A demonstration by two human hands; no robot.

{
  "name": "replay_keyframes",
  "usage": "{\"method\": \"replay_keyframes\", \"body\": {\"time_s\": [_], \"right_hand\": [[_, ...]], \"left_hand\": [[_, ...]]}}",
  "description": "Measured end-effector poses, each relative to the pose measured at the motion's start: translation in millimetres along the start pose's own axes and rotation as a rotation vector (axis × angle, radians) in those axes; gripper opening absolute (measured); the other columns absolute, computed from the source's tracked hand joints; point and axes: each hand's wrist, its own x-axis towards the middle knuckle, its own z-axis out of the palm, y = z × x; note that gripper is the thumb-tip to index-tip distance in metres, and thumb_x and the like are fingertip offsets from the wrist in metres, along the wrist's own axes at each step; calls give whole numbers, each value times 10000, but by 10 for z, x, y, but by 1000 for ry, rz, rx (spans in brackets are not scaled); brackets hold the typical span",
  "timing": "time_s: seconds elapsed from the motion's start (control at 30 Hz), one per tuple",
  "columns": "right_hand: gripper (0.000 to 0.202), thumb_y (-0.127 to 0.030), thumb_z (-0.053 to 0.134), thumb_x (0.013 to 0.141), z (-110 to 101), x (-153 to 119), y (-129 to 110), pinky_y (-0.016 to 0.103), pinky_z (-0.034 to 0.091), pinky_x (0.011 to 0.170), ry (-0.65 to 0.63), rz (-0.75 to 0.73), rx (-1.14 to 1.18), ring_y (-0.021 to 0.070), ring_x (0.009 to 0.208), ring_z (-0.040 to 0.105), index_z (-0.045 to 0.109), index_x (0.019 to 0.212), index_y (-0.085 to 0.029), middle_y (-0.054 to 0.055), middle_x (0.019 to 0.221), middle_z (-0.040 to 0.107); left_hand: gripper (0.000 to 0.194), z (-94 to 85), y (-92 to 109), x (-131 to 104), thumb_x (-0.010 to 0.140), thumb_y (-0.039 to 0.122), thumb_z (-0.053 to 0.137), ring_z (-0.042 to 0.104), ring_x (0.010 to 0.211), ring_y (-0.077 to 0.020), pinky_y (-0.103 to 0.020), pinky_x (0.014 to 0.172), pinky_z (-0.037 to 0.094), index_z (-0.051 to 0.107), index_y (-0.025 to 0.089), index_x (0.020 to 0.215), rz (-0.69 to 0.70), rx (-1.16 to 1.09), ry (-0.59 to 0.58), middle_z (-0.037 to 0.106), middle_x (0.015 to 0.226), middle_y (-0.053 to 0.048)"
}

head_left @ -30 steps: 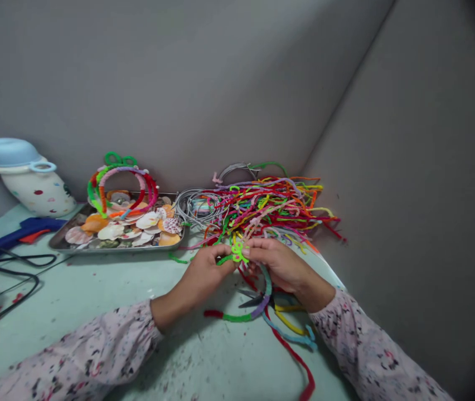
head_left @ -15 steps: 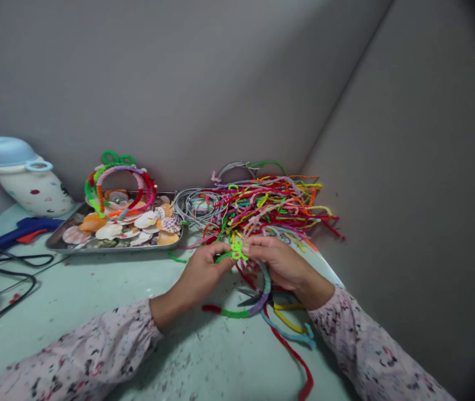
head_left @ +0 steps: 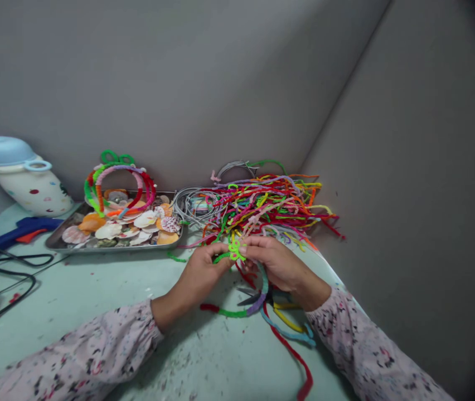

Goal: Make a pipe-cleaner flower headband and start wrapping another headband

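Note:
Between my fingertips is a small bright green looped pipe-cleaner flower [head_left: 235, 250]. It sits on a curved band wrapped in coloured pipe cleaners [head_left: 263, 289], whose red end points left below my hands. My left hand [head_left: 204, 264] pinches the band's green stretch beside the flower. From the other side my right hand [head_left: 277, 264] pinches the flower's edge, thumb and index finger together. Underneath lie scissors [head_left: 249, 297], blades to the left, partly covered by the band. A red pipe cleaner [head_left: 291, 353], a light blue one [head_left: 290, 334] and a yellow one [head_left: 290, 320] lie nearby.
Behind my hands is a heap of pipe cleaners [head_left: 271, 203] with coiled grey wire [head_left: 193, 214]. A metal tray [head_left: 116, 250] holds shells, with finished headbands [head_left: 149, 186] resting on them. To the left are a blue glue gun [head_left: 7, 239], a black cord [head_left: 20, 273] and a white bottle [head_left: 32, 186].
The flower and band have shifted very slightly left with both hands. Both hands keep the same pinch; the things around them have not moved.

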Motion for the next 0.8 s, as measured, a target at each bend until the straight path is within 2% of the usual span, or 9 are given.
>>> {"method": "replay_keyframes", "body": {"time_s": [0.23,0.57,0.8], "right_hand": [[201,-323,698,699,-10,5,8,248,329,542,-19,-26,-9,92,535,448,589,696,-154,-24,595,537],[181,-300,689,704,-17,-7,-5,244,314,543,-13,-35,-24,88,543,427,582,692,-155,-27,614,529],[228,-367,683,712,32,-24,-18,256,331,560,19,-69,-72,103,555,452,589,688,-160,-25,590,527]], "left_hand": [[206,12,49,-17,794,253,564,617,797,-183,-257,745,448,713,172,910,15,20,19,719,847,-19],[228,1,6,-10,812,280,572,612,822,-180,-253,744,441,711,184,966,33,-4,-2,719,901,-23],[204,-1,31,-25,811,287,572,597,783,-169,-242,700,428,705,179,922,10,14,8,709,870,-17]]}}
